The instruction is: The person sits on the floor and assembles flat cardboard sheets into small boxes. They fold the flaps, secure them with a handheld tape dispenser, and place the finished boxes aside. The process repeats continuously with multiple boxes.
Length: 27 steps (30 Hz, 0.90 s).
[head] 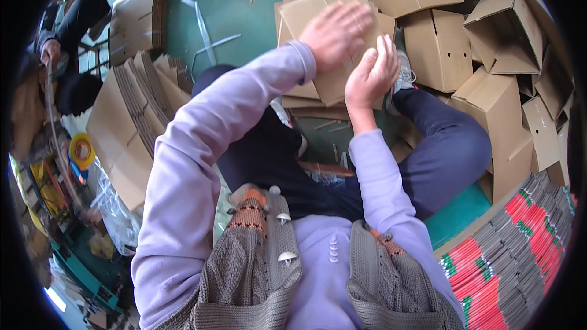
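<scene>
A brown cardboard carton piece (321,2) with a tape strip lies on a stack of flat cardboard (300,101) between my feet. Over its upper face my left hand (339,34) is spread flat, blurred by motion; whether the palm touches the board cannot be told. By the right edge of the same piece, my right hand (373,73) is raised with its fingers extended and thumb apart, nothing in its grasp. Both forearms are in lilac sleeves.
Made-up cartons (433,50) pile up on the right. Bundled flat cartons (137,96) stand at the left. Red and grey stacked goods (509,238) sit at lower right. Another person's hand (50,52) shows at far left. Plastic strapping (206,32) lies on the green floor (257,13).
</scene>
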Tool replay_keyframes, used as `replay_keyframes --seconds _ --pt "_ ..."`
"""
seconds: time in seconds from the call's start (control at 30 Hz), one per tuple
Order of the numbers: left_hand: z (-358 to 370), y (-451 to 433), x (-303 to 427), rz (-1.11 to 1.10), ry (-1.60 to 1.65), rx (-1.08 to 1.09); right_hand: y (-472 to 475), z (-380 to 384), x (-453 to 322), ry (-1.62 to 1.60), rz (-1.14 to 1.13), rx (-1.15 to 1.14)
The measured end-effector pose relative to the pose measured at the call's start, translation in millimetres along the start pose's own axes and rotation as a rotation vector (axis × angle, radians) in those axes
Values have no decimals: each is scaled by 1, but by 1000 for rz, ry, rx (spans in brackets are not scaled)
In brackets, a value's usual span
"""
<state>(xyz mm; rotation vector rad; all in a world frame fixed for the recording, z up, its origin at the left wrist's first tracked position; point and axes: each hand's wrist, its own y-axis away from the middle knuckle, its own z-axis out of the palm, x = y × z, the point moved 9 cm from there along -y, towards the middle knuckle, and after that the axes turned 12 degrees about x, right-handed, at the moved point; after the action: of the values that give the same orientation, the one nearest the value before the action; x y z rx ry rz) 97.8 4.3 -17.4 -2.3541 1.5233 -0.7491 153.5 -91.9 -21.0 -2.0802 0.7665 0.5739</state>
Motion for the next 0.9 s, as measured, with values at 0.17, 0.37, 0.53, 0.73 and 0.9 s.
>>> replay_keyframes --seconds 0.17,0.37,0.53,0.73,0.9 --pt "20 -35 -98 -449 323 -327 -13 -17 13 -32 56 132" --pt "70 13 -134 -1180 1055 -733 24 2 75 -664 910 281" --pt "115 29 -153 -835 1516 -532 63 31 115 -949 1192 286" --pt "139 87 -191 -1097 1289 -725 119 81 150 -911 1288 95" --pt "110 104 -182 -1175 1166 -686 149 93 134 -1104 1816 -36"
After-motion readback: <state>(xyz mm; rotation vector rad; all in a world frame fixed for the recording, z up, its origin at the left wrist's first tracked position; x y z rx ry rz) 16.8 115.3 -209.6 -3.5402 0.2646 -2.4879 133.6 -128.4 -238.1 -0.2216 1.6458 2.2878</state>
